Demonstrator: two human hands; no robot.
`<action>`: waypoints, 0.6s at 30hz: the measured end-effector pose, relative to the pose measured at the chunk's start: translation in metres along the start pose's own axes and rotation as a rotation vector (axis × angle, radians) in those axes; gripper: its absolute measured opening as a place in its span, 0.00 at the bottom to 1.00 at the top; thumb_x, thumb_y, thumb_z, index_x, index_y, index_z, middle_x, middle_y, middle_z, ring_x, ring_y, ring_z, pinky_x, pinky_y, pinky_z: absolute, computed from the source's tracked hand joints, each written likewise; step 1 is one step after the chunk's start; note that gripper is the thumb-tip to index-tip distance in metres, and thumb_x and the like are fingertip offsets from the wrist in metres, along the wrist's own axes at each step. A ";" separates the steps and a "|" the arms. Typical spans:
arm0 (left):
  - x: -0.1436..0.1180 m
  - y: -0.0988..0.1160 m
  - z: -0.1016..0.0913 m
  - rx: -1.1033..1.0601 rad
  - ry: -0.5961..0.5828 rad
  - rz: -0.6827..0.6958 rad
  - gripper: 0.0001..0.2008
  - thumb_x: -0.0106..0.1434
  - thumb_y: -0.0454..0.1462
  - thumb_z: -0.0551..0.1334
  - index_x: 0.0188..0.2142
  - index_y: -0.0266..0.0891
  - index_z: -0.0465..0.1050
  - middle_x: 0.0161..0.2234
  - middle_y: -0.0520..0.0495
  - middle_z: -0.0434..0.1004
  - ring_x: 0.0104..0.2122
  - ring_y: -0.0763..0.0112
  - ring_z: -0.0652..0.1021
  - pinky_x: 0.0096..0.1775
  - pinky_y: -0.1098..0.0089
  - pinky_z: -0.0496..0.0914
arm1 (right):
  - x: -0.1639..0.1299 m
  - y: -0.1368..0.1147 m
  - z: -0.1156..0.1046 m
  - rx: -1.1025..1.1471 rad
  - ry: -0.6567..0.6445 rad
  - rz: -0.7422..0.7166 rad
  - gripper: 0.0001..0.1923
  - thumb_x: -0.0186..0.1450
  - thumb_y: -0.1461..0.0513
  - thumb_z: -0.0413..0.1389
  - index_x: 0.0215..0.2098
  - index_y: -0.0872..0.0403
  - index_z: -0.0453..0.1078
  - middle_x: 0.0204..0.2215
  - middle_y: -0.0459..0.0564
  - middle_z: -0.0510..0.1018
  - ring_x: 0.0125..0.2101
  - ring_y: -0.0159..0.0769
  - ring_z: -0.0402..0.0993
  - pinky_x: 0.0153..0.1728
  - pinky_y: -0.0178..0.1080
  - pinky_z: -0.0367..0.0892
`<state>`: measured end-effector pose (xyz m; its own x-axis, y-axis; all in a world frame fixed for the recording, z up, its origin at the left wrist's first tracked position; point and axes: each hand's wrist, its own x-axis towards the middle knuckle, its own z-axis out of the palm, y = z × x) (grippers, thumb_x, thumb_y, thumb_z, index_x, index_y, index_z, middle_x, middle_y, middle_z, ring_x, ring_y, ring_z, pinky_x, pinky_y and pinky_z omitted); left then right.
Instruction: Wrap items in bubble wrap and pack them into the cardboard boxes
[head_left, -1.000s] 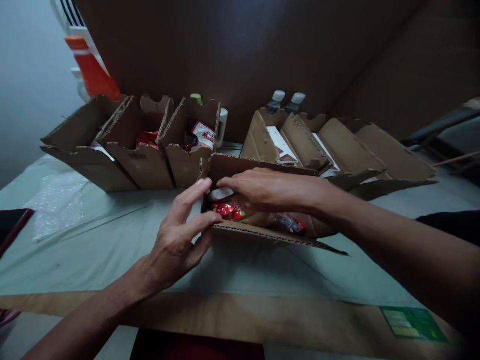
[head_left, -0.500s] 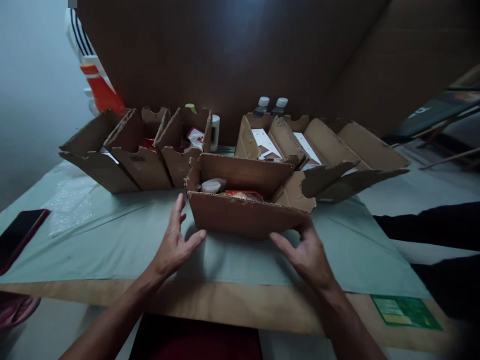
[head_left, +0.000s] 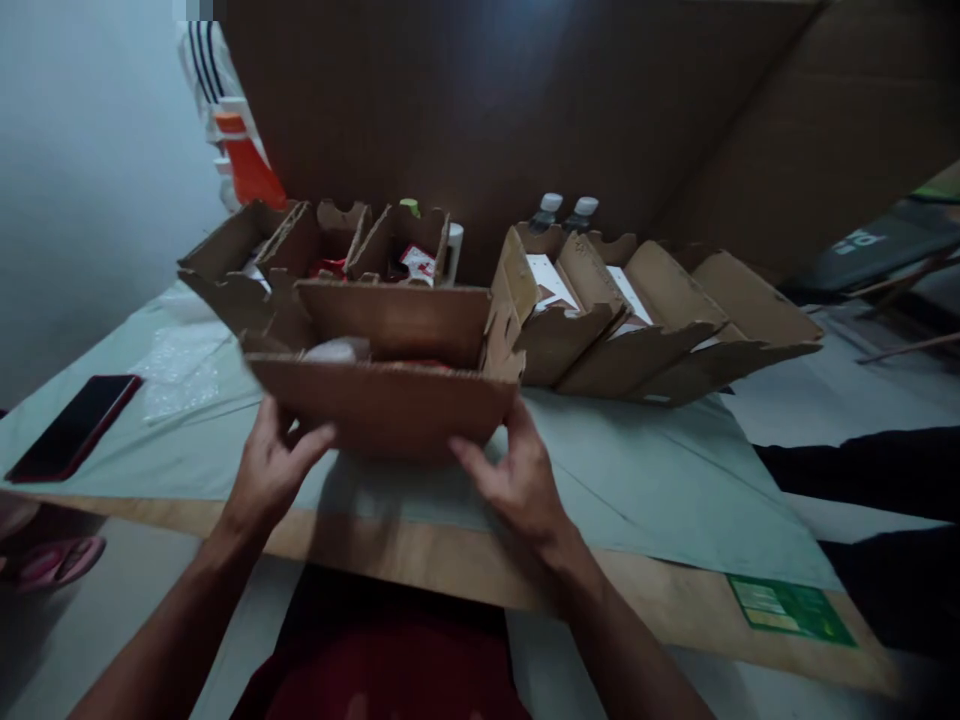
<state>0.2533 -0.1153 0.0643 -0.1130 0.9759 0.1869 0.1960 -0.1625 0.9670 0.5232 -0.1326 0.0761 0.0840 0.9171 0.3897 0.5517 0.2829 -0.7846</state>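
Note:
Between my two hands is an open cardboard box [head_left: 382, 412], its long front wall facing me. My left hand [head_left: 271, 458] grips its left end, thumb at the lower front and the other fingers partly hidden. At the opposite end my right hand [head_left: 516, 478] has hold of the lower right corner, thumb along the front wall. Inside the box lie a whitish wrapped bundle [head_left: 335, 350] and something red [head_left: 424, 365], mostly hidden by the front wall.
Behind stand several cardboard bins, a left group [head_left: 225, 262] and a right group [head_left: 574, 345]. Two capped bottles [head_left: 550, 208] and an orange bottle [head_left: 253, 172] rise behind them. A phone [head_left: 73, 425] and bubble wrap [head_left: 180, 370] lie left. Dark-clothed legs [head_left: 847, 468] show at right.
The box has moved left and now covers part of the left bins. My left hand has closed in on its left end, and both hands have shifted left with it. The view has turned slightly.

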 end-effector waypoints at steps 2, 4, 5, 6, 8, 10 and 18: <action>0.012 0.011 0.013 -0.022 -0.027 0.083 0.38 0.58 0.45 0.70 0.65 0.41 0.61 0.58 0.38 0.73 0.56 0.51 0.76 0.56 0.52 0.74 | 0.012 0.004 -0.006 0.009 0.061 0.037 0.31 0.62 0.50 0.62 0.61 0.52 0.68 0.52 0.59 0.79 0.51 0.53 0.76 0.54 0.57 0.71; 0.006 0.017 0.036 -0.033 -0.120 0.160 0.40 0.61 0.43 0.68 0.69 0.43 0.55 0.63 0.37 0.68 0.59 0.52 0.74 0.61 0.49 0.70 | 0.005 0.016 -0.025 -0.029 0.165 0.078 0.28 0.61 0.49 0.63 0.55 0.53 0.72 0.48 0.59 0.81 0.50 0.54 0.77 0.55 0.58 0.70; -0.004 0.018 0.047 -0.024 -0.180 0.184 0.41 0.61 0.42 0.67 0.70 0.44 0.53 0.66 0.36 0.65 0.62 0.51 0.72 0.63 0.47 0.67 | -0.006 0.023 -0.036 -0.057 0.211 0.090 0.27 0.60 0.49 0.64 0.53 0.53 0.73 0.47 0.59 0.81 0.51 0.55 0.76 0.56 0.59 0.69; -0.018 0.016 0.056 -0.011 -0.227 0.191 0.42 0.62 0.41 0.67 0.71 0.44 0.51 0.67 0.36 0.63 0.63 0.50 0.70 0.64 0.45 0.65 | -0.019 0.029 -0.045 -0.082 0.240 0.100 0.27 0.60 0.49 0.64 0.52 0.53 0.74 0.47 0.59 0.81 0.52 0.56 0.76 0.56 0.59 0.68; -0.052 0.007 0.063 0.015 -0.259 0.163 0.41 0.63 0.40 0.66 0.72 0.44 0.50 0.67 0.35 0.62 0.65 0.48 0.68 0.66 0.42 0.62 | -0.051 0.036 -0.053 -0.108 0.252 0.123 0.25 0.60 0.50 0.64 0.52 0.54 0.74 0.47 0.59 0.81 0.52 0.55 0.76 0.57 0.57 0.68; -0.079 -0.003 0.055 0.030 -0.218 0.105 0.39 0.64 0.40 0.65 0.71 0.44 0.51 0.65 0.35 0.65 0.65 0.48 0.68 0.66 0.42 0.62 | -0.076 0.035 -0.046 -0.118 0.236 0.144 0.24 0.62 0.50 0.63 0.52 0.54 0.74 0.47 0.59 0.82 0.50 0.54 0.78 0.55 0.55 0.70; -0.060 0.008 0.040 0.075 -0.153 0.090 0.34 0.65 0.41 0.65 0.68 0.43 0.56 0.62 0.38 0.69 0.63 0.51 0.70 0.66 0.46 0.63 | -0.072 0.012 -0.031 -0.085 0.267 0.140 0.21 0.62 0.50 0.64 0.49 0.51 0.74 0.45 0.56 0.83 0.48 0.53 0.79 0.54 0.54 0.72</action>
<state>0.3003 -0.1692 0.0544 0.0564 0.9695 0.2384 0.2717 -0.2446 0.9308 0.5494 -0.2042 0.0538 0.3725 0.8362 0.4026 0.5861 0.1243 -0.8007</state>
